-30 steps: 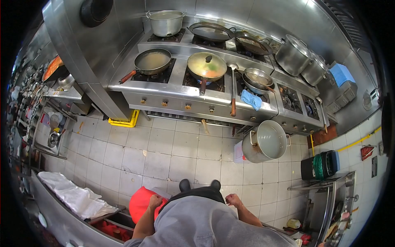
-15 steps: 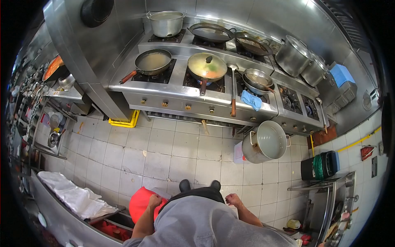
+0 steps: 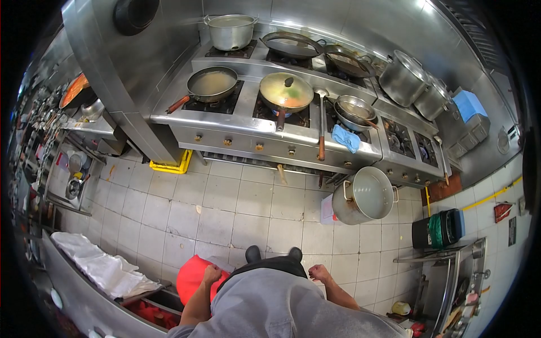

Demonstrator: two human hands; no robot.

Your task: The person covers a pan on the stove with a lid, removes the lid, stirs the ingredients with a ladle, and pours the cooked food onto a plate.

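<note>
My left hand (image 3: 212,274) hangs by my hip with its fingers curled in, and nothing shows in it. Behind that hand is a red bag (image 3: 191,278); I cannot tell whether they touch. On my other side, my right hand (image 3: 319,273) is also loosely closed, with no object visible. Both hands are well away from the stove (image 3: 225,132). On its front burners stand a frying pan (image 3: 212,83) with cloudy liquid, a pan under a glass lid (image 3: 296,93), and a strainer (image 3: 354,105) over another pan.
A large pot (image 3: 372,194) stands in front of the stove's right part. A ladle (image 3: 322,127) and a blue cloth (image 3: 345,138) lie on the stove front. White cloth (image 3: 98,265) covers part of the left counter; a black bin (image 3: 434,230) stands right.
The view has shifted very slightly, so the stove and pans sit a little farther right. My hands have kept their place and curled shape.
</note>
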